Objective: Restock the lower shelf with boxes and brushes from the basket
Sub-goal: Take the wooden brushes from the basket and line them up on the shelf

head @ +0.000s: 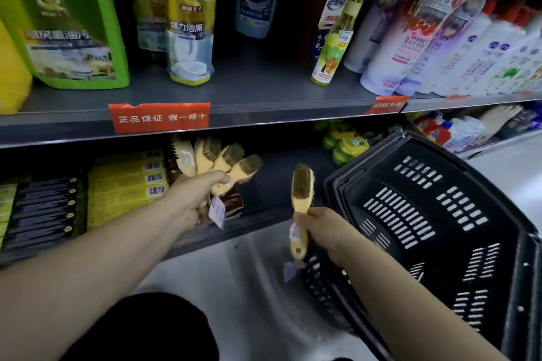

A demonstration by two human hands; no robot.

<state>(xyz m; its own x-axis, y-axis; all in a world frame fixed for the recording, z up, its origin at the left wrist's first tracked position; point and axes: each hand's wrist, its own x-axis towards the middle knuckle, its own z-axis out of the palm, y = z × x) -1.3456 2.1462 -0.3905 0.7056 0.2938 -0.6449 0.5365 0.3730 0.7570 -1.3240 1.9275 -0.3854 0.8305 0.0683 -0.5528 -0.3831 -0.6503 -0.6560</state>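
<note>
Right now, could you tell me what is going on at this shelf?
A person is restocking the lower shelf with brushes. The left hand grips a bunch of yellow-handled brushes at the shelf front, beside stacked yellow boxes. The right hand holds a single brush upright by its handle, between the shelf and the black basket, which is tipped toward the camera and looks empty from here.

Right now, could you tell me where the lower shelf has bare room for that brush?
Bare shelf lies between the brown box and the basket. Left of it is crowded: yellow boxes, dark boxes, and the brush bunch in the left hand.
</note>
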